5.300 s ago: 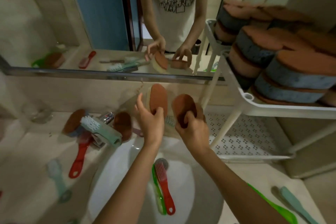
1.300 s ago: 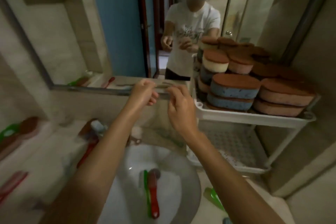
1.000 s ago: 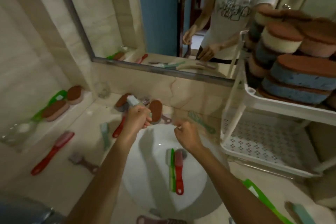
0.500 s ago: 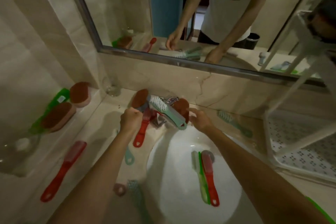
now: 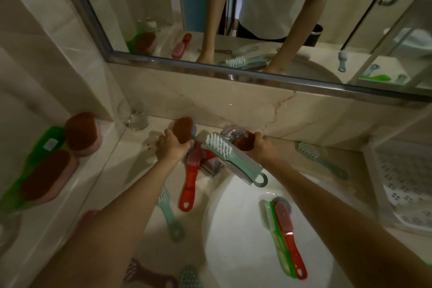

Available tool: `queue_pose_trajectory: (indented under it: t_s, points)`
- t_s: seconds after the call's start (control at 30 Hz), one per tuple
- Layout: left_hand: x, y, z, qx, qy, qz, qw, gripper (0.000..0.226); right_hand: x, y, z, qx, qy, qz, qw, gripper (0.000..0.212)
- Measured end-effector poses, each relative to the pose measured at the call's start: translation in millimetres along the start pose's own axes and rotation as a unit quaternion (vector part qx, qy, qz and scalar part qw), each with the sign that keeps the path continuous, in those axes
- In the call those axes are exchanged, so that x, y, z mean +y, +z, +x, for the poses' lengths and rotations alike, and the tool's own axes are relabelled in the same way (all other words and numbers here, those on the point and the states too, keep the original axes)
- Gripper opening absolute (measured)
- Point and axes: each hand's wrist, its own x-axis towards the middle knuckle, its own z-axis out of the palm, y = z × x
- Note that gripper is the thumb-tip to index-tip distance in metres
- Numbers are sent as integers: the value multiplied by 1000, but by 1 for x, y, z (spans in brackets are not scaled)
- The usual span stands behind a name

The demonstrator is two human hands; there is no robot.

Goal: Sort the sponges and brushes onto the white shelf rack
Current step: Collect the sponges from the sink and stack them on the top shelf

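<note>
My left hand (image 5: 171, 148) grips a brown-topped sponge (image 5: 182, 129) standing behind the tap at the back of the counter. My right hand (image 5: 261, 148) closes on a second brown sponge (image 5: 243, 143) right of the tap. A pale green brush (image 5: 230, 155) lies across the tap (image 5: 230, 134) between my hands. A red brush (image 5: 190, 182) lies under it. The white shelf rack (image 5: 402, 184) shows only its perforated lower tray at the right edge.
Two brown sponges (image 5: 83, 133) (image 5: 49, 175) and a green brush rest on the left ledge. A red and a green brush (image 5: 286, 238) lie in the sink (image 5: 233, 241). Several other brushes (image 5: 169, 215) (image 5: 320, 161) are scattered on the counter. A glass (image 5: 133, 112) stands by the mirror.
My view dropped from the stacked rack to the tap. Both hands came down empty from the rack and have closed on the two sponges on either side of the tap.
</note>
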Motion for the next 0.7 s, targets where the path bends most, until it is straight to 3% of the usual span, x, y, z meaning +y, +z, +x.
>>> queue_pose_trajectory:
  t_s: [0.3, 0.4, 0.53, 0.7]
  points:
    - [0, 1, 5, 19, -13, -27, 999, 76, -2, 3, 1, 10, 6, 55, 998, 97]
    - [-4, -6, 0, 33, -11, -42, 998, 79, -2, 4, 0, 18, 8, 40, 999, 90]
    - [-4, -14, -9, 49, 16, -70, 996, 72, -1, 3, -1, 5, -3, 20, 1000, 81]
    - [7, -24, -27, 67, 65, -90, 992, 66, 0, -4, -11, 41, 7, 71, 997, 94]
